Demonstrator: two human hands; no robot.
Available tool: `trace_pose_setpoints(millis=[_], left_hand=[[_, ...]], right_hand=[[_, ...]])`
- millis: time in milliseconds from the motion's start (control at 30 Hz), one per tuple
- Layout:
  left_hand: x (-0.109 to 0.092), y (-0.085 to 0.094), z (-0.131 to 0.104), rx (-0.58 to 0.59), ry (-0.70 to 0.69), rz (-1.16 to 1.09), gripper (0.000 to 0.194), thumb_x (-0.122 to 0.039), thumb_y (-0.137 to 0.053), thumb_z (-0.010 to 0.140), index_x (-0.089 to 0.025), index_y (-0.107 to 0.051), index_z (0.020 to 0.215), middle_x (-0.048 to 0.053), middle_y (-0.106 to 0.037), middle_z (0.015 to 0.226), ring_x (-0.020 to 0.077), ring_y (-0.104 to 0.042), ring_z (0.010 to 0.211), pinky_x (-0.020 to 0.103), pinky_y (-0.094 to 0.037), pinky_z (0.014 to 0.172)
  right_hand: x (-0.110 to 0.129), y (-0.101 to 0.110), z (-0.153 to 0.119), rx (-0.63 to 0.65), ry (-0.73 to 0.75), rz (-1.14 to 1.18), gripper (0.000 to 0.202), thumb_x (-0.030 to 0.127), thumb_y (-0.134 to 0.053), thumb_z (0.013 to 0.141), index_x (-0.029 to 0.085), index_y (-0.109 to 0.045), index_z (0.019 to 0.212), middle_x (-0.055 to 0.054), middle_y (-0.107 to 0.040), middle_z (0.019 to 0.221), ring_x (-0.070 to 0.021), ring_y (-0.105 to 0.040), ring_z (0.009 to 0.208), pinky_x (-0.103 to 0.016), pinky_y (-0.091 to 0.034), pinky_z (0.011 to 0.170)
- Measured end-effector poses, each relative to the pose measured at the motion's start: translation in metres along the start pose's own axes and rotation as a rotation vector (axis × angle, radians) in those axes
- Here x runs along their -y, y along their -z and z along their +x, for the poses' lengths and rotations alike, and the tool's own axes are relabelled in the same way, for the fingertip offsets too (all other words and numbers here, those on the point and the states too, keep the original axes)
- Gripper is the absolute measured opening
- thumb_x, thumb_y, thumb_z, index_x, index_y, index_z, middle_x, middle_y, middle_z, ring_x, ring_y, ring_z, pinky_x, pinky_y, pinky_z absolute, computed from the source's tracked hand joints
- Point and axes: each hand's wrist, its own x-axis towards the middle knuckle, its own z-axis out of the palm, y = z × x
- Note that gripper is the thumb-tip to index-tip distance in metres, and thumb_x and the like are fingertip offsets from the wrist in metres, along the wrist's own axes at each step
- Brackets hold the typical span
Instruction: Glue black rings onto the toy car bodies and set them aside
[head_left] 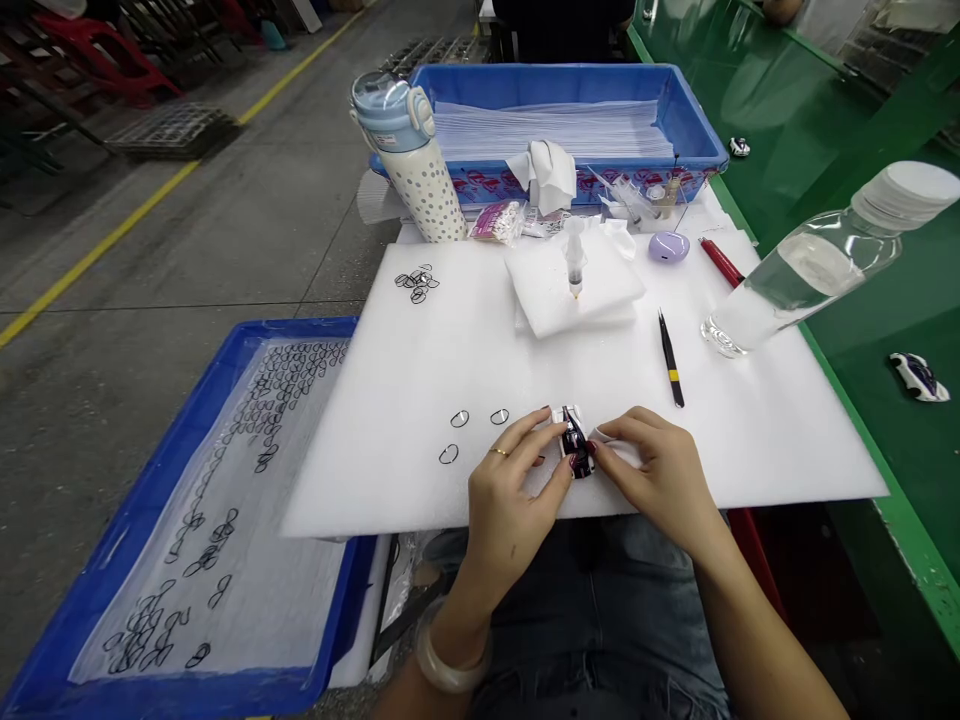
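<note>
- The toy car [574, 445] is on or just above the near edge of the white foam board [772, 440], between both hands; its long axis runs roughly away from the person, far end leaning slightly left.
- The left hand [517, 480] holds the car with thumb and fingers from its left side.
- The right hand [656, 465] pinches what looks like a white cloth [621, 447], fingertips against the car's right side; both hands touch the car, so neither is nearer.
- Three loose black rings [448, 454] lie left of the car, beyond the left hand's fingers.
- Black tweezers [670, 360] lie beyond the right hand, apart from it.
</note>
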Motion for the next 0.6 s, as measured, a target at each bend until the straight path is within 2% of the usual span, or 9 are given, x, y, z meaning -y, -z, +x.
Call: trace_pose_setpoints(millis=[100, 333, 600], left_hand=[[-0.0003, -0.0004, 0.0009, 0.019, 0.010, 0.003, 0.027, -0.015, -0.068, 0.085, -0.018, -0.071, 0.111, 0.009, -0.070, 0.122, 0.0222, -0.069, 0.104, 0.034, -0.063, 0.077], [0.0003, 0.0016, 0.0052, 0.043, 0.037, -0.012, 0.028, -0.012, -0.068, 0.081, -0.019, -0.071, 0.108, 0.008, -0.070, 0.119, 0.0195, -0.069, 0.097, 0.028, -0.062, 0.068], [-0.0019, 0.0046, 0.0077, 0.084, 0.067, 0.061, 0.021, -0.026, -0.068, 0.085, -0.021, -0.071, 0.105, 0.005, -0.069, 0.117, 0.0175, -0.067, 0.085, 0.032, -0.060, 0.070]], right_hand=[[0.0001, 0.0003, -0.0007, -0.004, -0.001, -0.012, 0.006, 0.021, -0.065, 0.088, 0.019, -0.070, 0.085, 0.000, -0.064, 0.079, -0.0118, -0.060, 0.066, -0.024, -0.040, 0.057], [-0.0012, -0.0027, 0.0003, -0.007, -0.025, -0.025, 0.008, 0.026, -0.066, 0.089, 0.020, -0.070, 0.086, -0.001, -0.066, 0.081, -0.0138, -0.062, 0.070, -0.026, -0.042, 0.062], [0.0022, -0.0076, -0.0001, -0.006, -0.038, -0.101, 0.009, 0.028, -0.069, 0.087, 0.019, -0.069, 0.088, -0.001, -0.066, 0.083, -0.0147, -0.063, 0.075, -0.026, -0.042, 0.066]])
